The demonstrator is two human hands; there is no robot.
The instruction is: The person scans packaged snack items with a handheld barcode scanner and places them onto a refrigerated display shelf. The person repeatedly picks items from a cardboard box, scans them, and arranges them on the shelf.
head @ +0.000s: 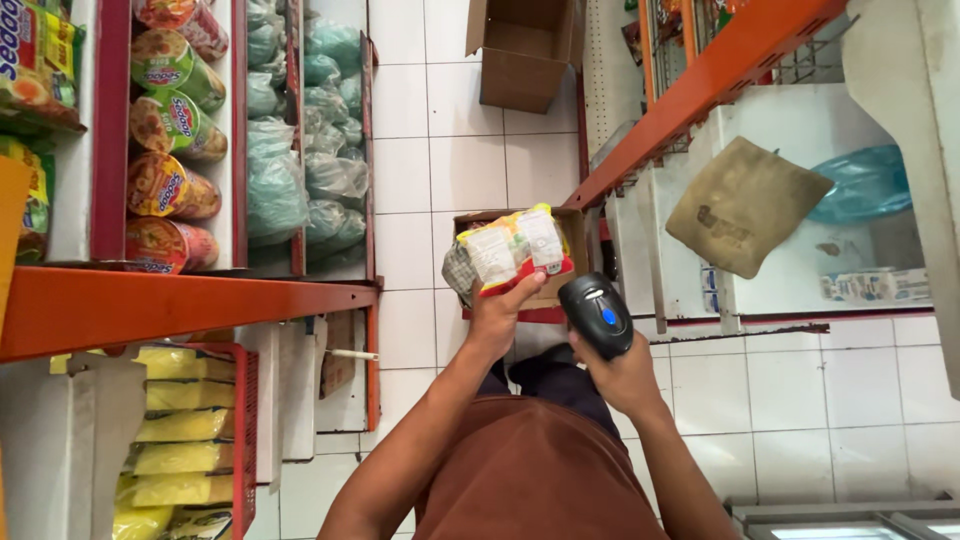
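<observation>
The left hand grips a small stack of snack packets, with the fingers wrapped around the bottom and the thumb pressed on the front. The packets are up in the air over an open cardboard box on the white tile floor. The right hand is closed around a black scanner, just beside the packets. Orange shelves stand on both sides.

Handheld barcode scanners: one. Snack packets held up: one bundle. Cardboard boxes on the floor: two, one open at top, one below the packets. Noodle cups on the left shelf: five visible. Brown cloths: one.
</observation>
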